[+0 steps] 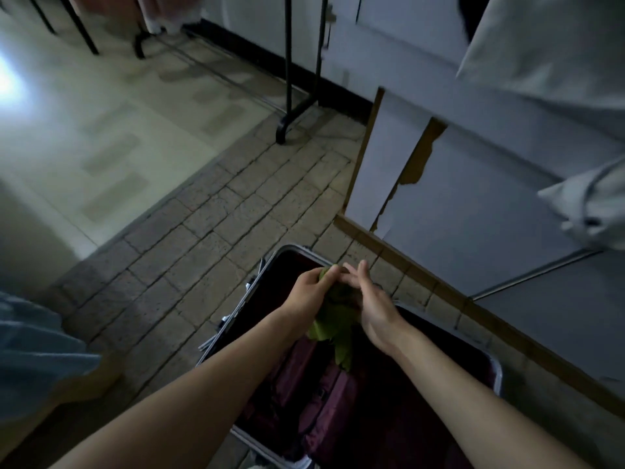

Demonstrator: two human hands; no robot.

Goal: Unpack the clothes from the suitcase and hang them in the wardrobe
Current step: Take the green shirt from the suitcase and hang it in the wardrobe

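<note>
Lower centre: open suitcase (270,265), maroon lining. Left hand (309,294), grip closed on green garment (329,328). Right hand (370,308), fingers straight, grip open, touching it.

Left hand (309,292) grips a green garment (329,328) (right hand (368,306) touching it) above the open suitcase (216,336)

A floor (209,211) of worn, brick-like tiles carries everything; farther left it gives way to a paler, smooth surface (glare washes out the far edge). An open suitcase (236,319) with a metal rim and dark maroon lining lies directly on the tiles. The curved black foot of a garment rack (287,126) stands on the tiles beyond it. A white wardrobe (439,204) with chipped veneer rises from the floor just beside the suitcase.
</note>
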